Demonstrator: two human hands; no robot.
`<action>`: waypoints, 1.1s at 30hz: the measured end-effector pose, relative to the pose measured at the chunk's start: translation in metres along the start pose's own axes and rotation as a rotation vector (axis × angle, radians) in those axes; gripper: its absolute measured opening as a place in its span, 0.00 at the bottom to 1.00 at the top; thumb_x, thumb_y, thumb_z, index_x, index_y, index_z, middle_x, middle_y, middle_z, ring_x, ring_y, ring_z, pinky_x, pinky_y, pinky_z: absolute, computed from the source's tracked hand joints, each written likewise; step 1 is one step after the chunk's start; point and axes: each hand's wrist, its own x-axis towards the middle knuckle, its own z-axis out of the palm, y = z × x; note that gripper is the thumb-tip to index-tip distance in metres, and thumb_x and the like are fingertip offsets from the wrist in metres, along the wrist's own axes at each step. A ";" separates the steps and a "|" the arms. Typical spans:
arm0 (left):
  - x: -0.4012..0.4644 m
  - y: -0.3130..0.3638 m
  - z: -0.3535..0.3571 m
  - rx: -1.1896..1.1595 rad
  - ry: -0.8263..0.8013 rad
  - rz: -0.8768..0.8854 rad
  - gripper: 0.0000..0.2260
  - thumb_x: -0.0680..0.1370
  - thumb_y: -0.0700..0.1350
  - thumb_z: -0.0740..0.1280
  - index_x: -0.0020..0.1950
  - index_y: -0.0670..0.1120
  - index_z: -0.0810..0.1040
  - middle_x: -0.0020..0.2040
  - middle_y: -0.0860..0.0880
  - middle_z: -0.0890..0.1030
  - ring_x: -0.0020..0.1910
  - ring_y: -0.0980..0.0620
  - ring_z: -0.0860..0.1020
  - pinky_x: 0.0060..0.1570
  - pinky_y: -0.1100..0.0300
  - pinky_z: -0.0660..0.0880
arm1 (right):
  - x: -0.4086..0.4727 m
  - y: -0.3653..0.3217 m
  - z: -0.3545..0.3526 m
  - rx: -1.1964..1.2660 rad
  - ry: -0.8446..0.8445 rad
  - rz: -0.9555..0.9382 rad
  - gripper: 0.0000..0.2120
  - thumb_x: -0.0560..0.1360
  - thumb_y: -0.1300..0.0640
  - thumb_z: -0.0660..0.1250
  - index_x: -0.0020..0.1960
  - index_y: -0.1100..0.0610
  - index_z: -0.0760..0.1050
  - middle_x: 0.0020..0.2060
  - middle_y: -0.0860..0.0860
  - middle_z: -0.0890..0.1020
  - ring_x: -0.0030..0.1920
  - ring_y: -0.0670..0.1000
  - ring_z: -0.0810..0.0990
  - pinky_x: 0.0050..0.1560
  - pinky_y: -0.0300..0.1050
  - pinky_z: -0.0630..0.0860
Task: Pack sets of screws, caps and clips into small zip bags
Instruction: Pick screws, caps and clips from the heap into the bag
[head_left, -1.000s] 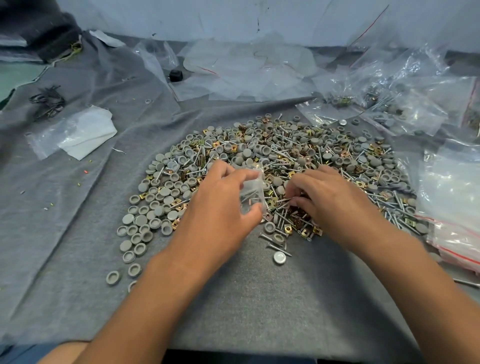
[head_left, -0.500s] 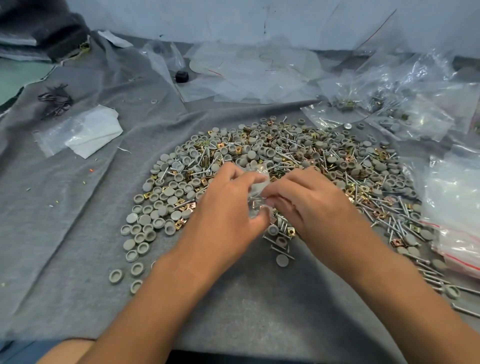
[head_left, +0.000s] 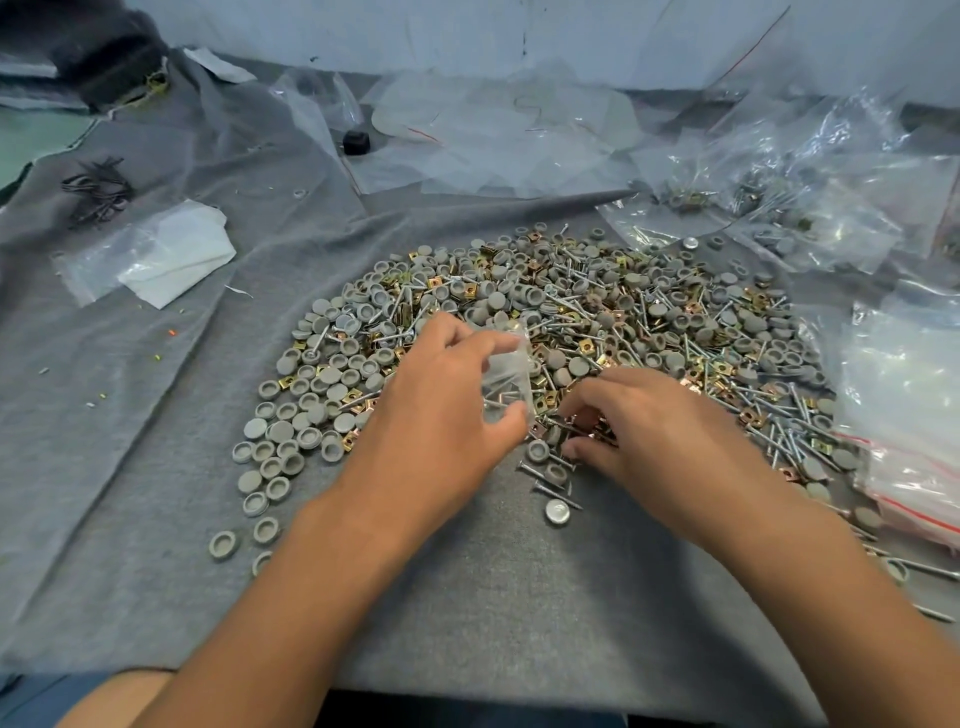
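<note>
- Two bare hands work at the near edge of a wide heap of mixed hardware (head_left: 545, 332) spread on a grey felt cloth (head_left: 467, 597).
- The left hand (head_left: 441, 410) pinches a small clear plastic zip bag (head_left: 506, 382) between thumb and fingertips, fingers curled round it; the bag stands roughly upright, long axis running from near to far, its mouth end toward the far side of the heap. A few thin metal screws show through its film; their number cannot be told.
- The right hand (head_left: 660, 431), just right of the bag, has its fingers curled down into the heap's near edge, fingertips closed on small pieces there; which pieces cannot be told.
- The heap holds round grey plastic caps (head_left: 283, 431), long silver screws (head_left: 795, 441) and square brass-coloured clips (head_left: 284, 383), each far too many to count. The caps lie mostly on the heap's left side, the screws point every way on its right.
- One shiny silver round cap (head_left: 557, 511) lies alone on the cloth, just near of the heap.
- Left of the heap, well apart, lies one flat clear bag with white paper inside (head_left: 156, 260).
- Right of the heap and beyond it lie crumpled clear bags (head_left: 831, 171), some holding hardware.
- One stack of red-striped zip bags (head_left: 914, 467) lies at the heap's right edge.
</note>
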 end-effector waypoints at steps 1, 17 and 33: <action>0.000 0.000 0.000 0.000 -0.001 -0.002 0.26 0.74 0.56 0.72 0.71 0.58 0.73 0.51 0.65 0.67 0.40 0.68 0.70 0.41 0.71 0.71 | 0.001 -0.003 0.002 -0.016 -0.010 0.004 0.14 0.76 0.39 0.68 0.59 0.41 0.75 0.47 0.38 0.72 0.53 0.45 0.75 0.44 0.42 0.72; -0.001 0.005 -0.004 -0.009 -0.018 -0.016 0.26 0.76 0.53 0.73 0.73 0.57 0.71 0.50 0.63 0.66 0.39 0.63 0.71 0.35 0.73 0.70 | 0.008 0.018 0.004 0.090 -0.046 0.057 0.09 0.79 0.38 0.58 0.46 0.42 0.67 0.43 0.39 0.71 0.43 0.42 0.69 0.39 0.43 0.67; -0.001 0.002 -0.007 -0.024 -0.013 -0.001 0.26 0.74 0.54 0.72 0.72 0.57 0.72 0.51 0.64 0.67 0.41 0.65 0.71 0.40 0.78 0.72 | 0.002 0.015 0.000 0.075 0.011 0.011 0.17 0.72 0.34 0.62 0.59 0.35 0.72 0.54 0.36 0.69 0.56 0.40 0.65 0.54 0.41 0.69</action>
